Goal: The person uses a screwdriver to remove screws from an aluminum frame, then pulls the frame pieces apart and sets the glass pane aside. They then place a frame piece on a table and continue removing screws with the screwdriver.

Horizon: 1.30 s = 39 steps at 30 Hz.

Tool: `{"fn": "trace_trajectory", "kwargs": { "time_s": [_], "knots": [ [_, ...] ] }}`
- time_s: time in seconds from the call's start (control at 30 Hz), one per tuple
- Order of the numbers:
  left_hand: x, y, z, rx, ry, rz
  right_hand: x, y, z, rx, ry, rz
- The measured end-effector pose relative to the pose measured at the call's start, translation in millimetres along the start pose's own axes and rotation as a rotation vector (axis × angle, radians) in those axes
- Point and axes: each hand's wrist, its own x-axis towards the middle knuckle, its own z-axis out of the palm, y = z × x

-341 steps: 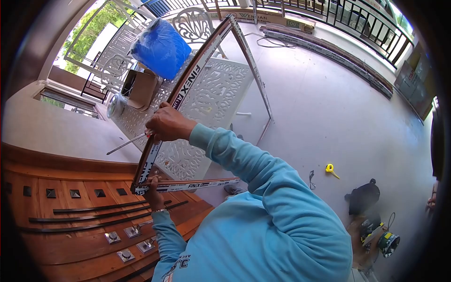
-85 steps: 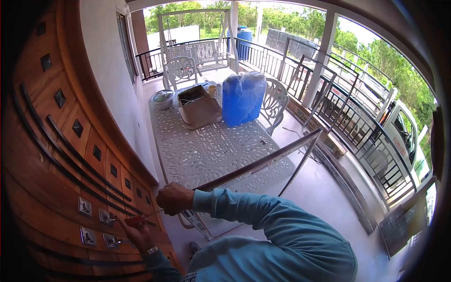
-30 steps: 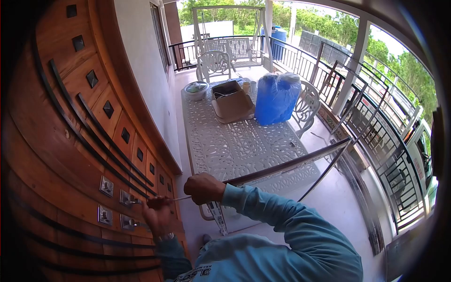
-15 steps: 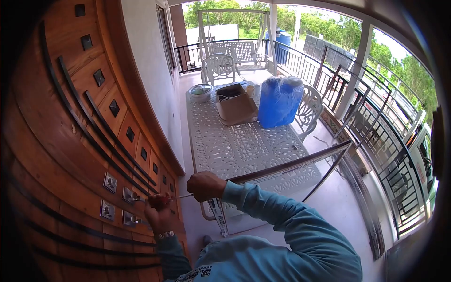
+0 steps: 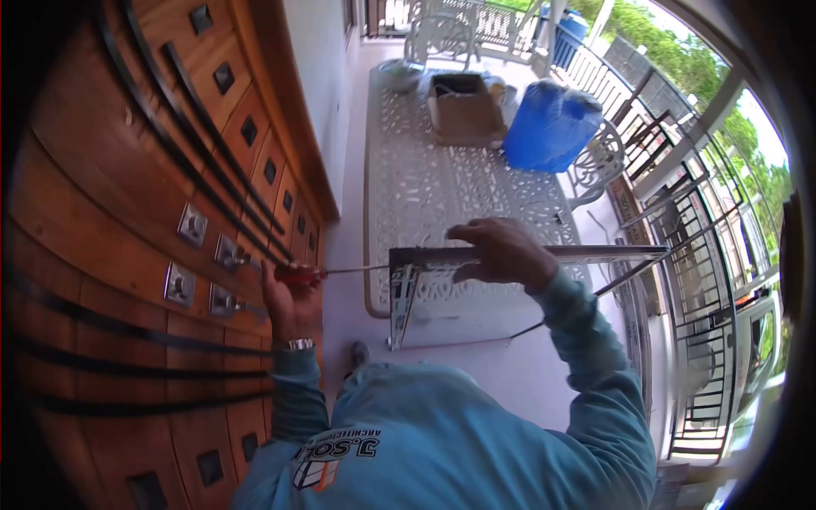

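Note:
In my left hand (image 5: 291,308) is a screwdriver (image 5: 299,275) with a red handle. The fingers are wrapped around that handle, and its long thin shank points right to the corner of a dark metal frame (image 5: 612,252). My right hand (image 5: 507,255) is at the frame's top rail, fingers stretched out above it and thumb below, apart from each other. Whether the palm presses on the rail cannot be made out. A side piece of the frame (image 5: 404,310) runs down from the corner near the screwdriver tip.
A wooden door (image 5: 127,280) with black bars and metal handles stands close on the left. Beyond the frame is a white patterned table (image 5: 416,191) bearing a brown box (image 5: 467,119) and a blue container (image 5: 552,127). Black railing (image 5: 714,323) lines the right side.
My right hand has left the screwdriver shank, moved right along the frame's rail, and spread its fingers. My left hand still holds the screwdriver. The view has tilted downward.

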Motion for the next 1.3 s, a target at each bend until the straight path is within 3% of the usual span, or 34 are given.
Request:
{"fn": "trace_trajectory", "kwargs": {
  "time_s": [0.13,0.27,0.37,0.47,0.8,0.9,1.0,1.1,1.2,1.3],
  "knots": [
    [10.6,-5.3,-18.3,0.131,0.021,0.159,-7.5,-2.2,6.9,0.056,-0.152,0.178],
    [7.4,-9.5,-12.1,0.278,0.103,0.294,-6.9,-0.4,15.1,-0.016,-0.102,0.115],
    [-13.0,-8.1,16.1,0.495,0.164,0.22,-2.4,-1.3,10.7,0.032,-0.122,0.107],
    [-16.1,10.5,6.7,0.331,0.023,-0.014,6.0,-2.6,10.5,0.044,-0.152,0.075],
    [-25.1,5.9,36.8,-0.163,0.128,0.06,21.8,-7.7,11.0,0.025,-0.356,0.119],
    [-13.7,6.4,11.5,-0.221,-0.103,-0.001,23.6,-8.5,12.8,0.023,-0.364,0.115],
    [17.2,3.0,-3.2,-0.347,-0.718,-0.059,24.2,-8.1,12.5,0.025,-0.382,0.132],
    [34.8,-3.7,-9.1,-0.413,-0.783,-0.051,24.2,-9.2,15.0,0.03,-0.388,0.133],
    [7.1,-12.1,35.7,-0.019,-0.075,0.183,22.6,-7.7,14.7,0.034,-0.36,0.131],
    [-10.0,5.5,31.8,0.047,0.137,0.016,21.7,-8.8,17.2,0.042,-0.328,0.137]
  ]
}}
